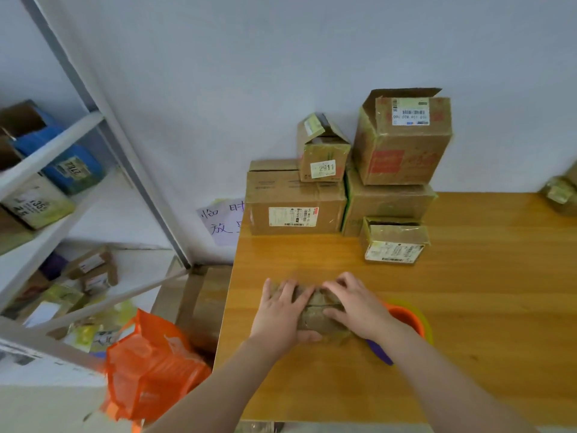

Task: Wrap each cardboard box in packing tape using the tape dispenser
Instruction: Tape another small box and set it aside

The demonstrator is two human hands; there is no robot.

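A small brown cardboard box (315,310) lies on the wooden table (468,307) near its left edge. My left hand (279,310) lies flat on the box's left half, fingers straight and spread. Over the right half my right hand (356,304) presses with its fingers bent on the top. Behind my right wrist sits the tape dispenser (409,320), orange with a purple handle, partly hidden by my arm. A small taped box (395,242) with a label stands further back.
Several stacked cardboard boxes (295,204) stand against the wall at the table's back. Another box (562,192) is at the far right edge. An orange mesh bag (150,367) and a carton sit on the floor left of the table, beside metal shelves (53,151) holding parcels.
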